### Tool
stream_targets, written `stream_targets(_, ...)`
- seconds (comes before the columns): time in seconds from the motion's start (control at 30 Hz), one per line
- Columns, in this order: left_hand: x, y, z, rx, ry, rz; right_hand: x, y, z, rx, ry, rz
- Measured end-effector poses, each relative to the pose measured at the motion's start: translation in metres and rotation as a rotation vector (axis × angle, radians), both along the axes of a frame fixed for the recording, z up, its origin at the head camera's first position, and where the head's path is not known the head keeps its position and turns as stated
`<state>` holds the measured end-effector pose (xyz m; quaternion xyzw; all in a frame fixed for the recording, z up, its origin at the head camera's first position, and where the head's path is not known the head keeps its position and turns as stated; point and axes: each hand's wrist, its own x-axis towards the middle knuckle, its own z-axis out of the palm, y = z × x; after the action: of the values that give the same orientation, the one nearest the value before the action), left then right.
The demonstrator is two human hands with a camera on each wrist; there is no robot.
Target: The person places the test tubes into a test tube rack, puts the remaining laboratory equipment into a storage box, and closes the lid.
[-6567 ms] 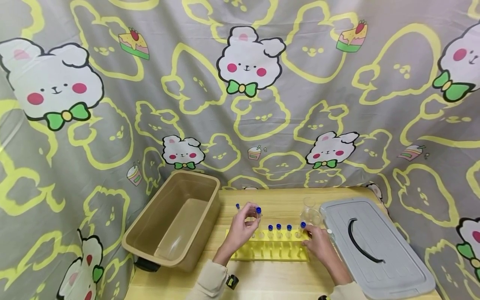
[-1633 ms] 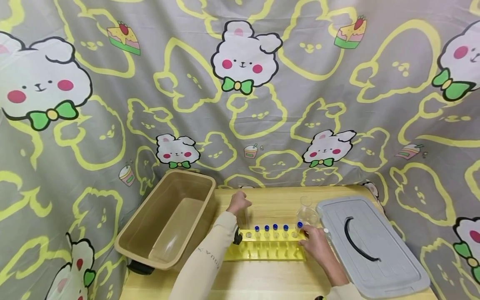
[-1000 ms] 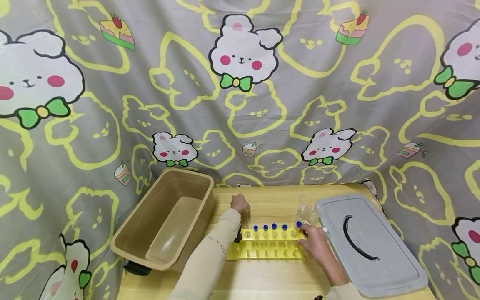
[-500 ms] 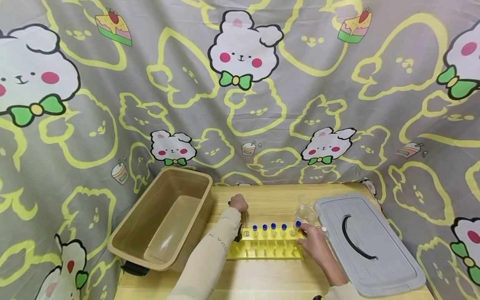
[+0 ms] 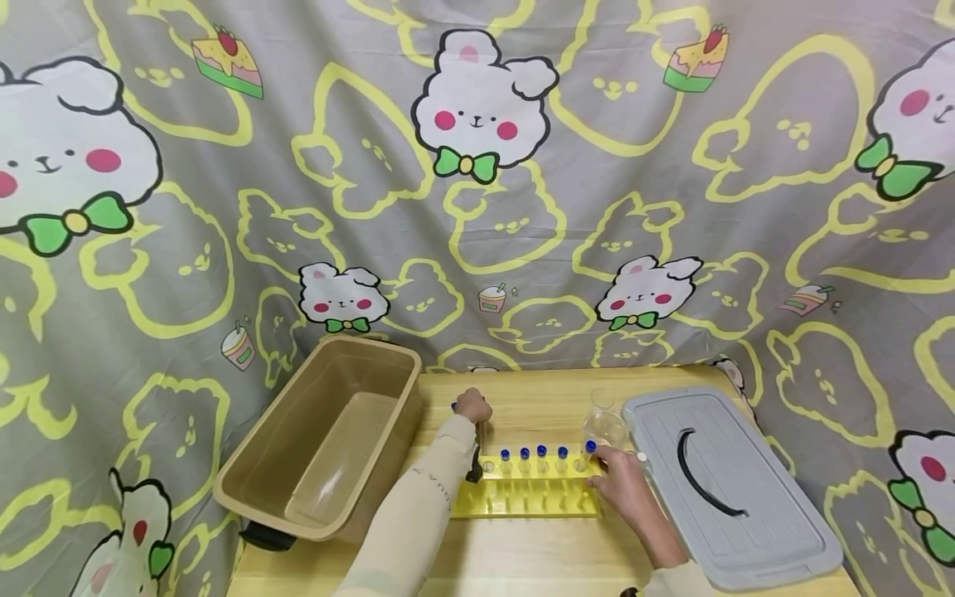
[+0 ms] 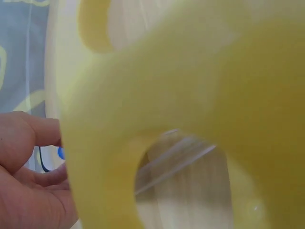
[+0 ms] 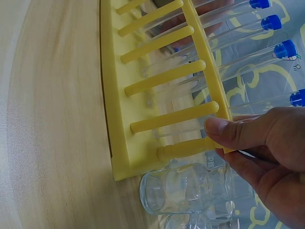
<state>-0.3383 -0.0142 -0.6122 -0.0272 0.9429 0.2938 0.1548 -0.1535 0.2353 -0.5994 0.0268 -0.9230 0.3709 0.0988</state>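
A yellow test tube rack [image 5: 525,507] stands on the table, holding several blue-capped test tubes [image 5: 541,453] upright in a row. My right hand [image 5: 623,482] pinches the right end of its upper plate, the thumb [image 7: 228,132] on one face. Reaching past the rack's left end, my left hand [image 5: 473,405] is behind it, low over the table. In the left wrist view its fingers are curled around the blue cap [image 6: 61,152] of another test tube; a slanting clear tube [image 6: 178,164] shows through a rack hole. The rack hides part of that hand.
A deep brown bin [image 5: 406,398] stands to the left of the rack. To the right lies a grey lid [image 5: 734,489] with a black handle. Clear glassware [image 5: 606,429] stands behind the rack's right end, close to my right hand. A patterned curtain [image 5: 522,224] encloses the table.
A tube my left hand held over the rack now stands in it. That hand has moved left behind the rack, to the lying tube. My right hand keeps its grip on the rack.
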Motion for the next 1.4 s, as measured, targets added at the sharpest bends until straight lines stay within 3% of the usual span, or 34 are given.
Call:
stream_targets(0.1, -0.001, -0.001, 0.002, 0.059, -0.033, 0.027, 0.000, 0.000, 0.000, 0.004, 0.004, 0.002)
stream_targets(0.23, 0.001, -0.004, 0.010, 0.196, -0.020, 0.038, 0.000, 0.000, 0.000, 0.016, 0.014, 0.003)
stream_targets(0.4, 0.001, -0.007, 0.030, 0.276, -0.008, 0.002, -0.001, -0.001, -0.002, 0.022, 0.027, 0.009)
stream_targets(0.67, 0.016, -0.014, 0.063, 0.565, 0.044, 0.012, -0.001, -0.003, -0.002, -0.004, -0.007, 0.011)
stream_targets(0.93, 0.029, -0.021, 0.081, 0.587, 0.209, -0.089, -0.001, -0.002, 0.000, -0.003, 0.022, 0.008)
stream_targets(1.2, 0.054, -0.030, 0.100, 0.634, 0.346, -0.168, 0.002, 0.000, -0.001, -0.009, -0.010, 0.002)
stream_targets(1.4, 0.074, -0.038, 0.117, 0.645, 0.442, -0.187, 0.001, -0.001, 0.000, 0.005, 0.004, 0.008)
